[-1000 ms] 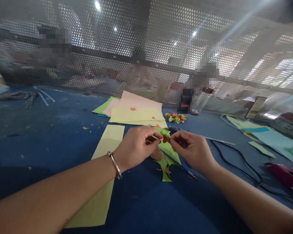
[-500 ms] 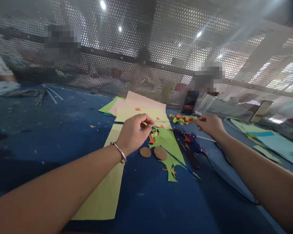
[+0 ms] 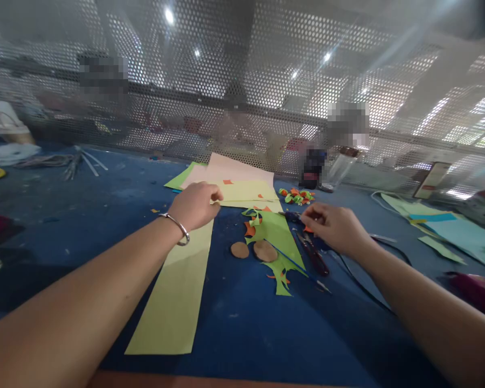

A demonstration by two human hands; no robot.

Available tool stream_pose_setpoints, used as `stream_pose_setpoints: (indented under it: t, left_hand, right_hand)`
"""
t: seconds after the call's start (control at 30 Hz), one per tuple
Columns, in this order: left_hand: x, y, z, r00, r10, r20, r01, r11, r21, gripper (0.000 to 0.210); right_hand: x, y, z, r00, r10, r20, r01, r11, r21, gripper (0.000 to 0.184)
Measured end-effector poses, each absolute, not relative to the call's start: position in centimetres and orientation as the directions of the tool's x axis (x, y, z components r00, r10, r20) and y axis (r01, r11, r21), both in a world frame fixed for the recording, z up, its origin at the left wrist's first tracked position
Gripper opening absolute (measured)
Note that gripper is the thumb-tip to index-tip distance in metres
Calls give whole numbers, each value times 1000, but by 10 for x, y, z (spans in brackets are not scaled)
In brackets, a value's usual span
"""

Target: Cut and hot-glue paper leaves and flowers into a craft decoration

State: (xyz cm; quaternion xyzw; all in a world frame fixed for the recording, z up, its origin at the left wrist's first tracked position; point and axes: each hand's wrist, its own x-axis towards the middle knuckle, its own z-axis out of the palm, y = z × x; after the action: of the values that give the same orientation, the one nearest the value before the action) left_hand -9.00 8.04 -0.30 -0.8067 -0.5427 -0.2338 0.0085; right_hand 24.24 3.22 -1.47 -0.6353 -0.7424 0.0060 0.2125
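Observation:
My left hand point(image 3: 196, 206), with a silver bracelet at the wrist, hovers over the pale yellow paper strip point(image 3: 173, 302). Its thumb and fingertips are pinched together; whatever is between them is too small to tell. Curled fingers of my right hand point(image 3: 337, 229) are closed at the dark glue gun point(image 3: 293, 216), hiding most of its body. Between the hands lies cut green paper point(image 3: 272, 229) with orange scraps. Two round brown discs point(image 3: 265, 251) point(image 3: 240, 250) and a thin blue brush-like stick point(image 3: 293, 261) rest by it. Dark-handled scissors point(image 3: 317, 261) lie below my right hand.
Several small orange and green curled paper pieces point(image 3: 297, 196) are piled beyond my right hand. Pink paper point(image 3: 242, 167) and yellow sheets lie at the back. A perforated metal screen point(image 3: 165, 113) borders the blue table. More coloured sheets point(image 3: 448, 231) are on the right.
My left hand has moved left, away from the green paper to above the yellow strip. My right hand has come left and nearer, from the curled pieces to the glue gun.

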Motion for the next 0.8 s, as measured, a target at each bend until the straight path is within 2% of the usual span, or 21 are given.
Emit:
stream_pose_setpoints:
  t: [0.1,0.17,0.27,0.43,0.63,0.73,0.8]
  left_hand:
    - [-110,92,-1,334,930,154,937,-346,58,44]
    - [-119,99,-1,313,945,95,947,-318,43,52]
    - [-127,107,-4,311,950,26,949,-312,45,53]
    - [-129,115,-8,288,958,1,954,-286,90,51]
    - [-131,121,-12,270,963,7,952,-268,147,35]
    - [-132,122,-15,217,976,26,959,-218,182,35]
    - [-130,119,-15,155,983,98,970,-170,173,36]
  right_hand:
    - [224,10,-16,-188,919,347,927,283,-246,17]
    - [222,3,-17,-217,921,322,911,310,-271,17]
    - [224,-1,-19,-252,939,233,893,319,-319,18]
    - [226,-4,-18,-306,946,110,893,325,-313,21]
    - [231,2,-19,-285,956,68,938,293,-185,19]
    - [230,2,-20,-287,957,32,946,288,-146,19]
    - [227,0,-21,-313,949,16,939,312,-142,18]
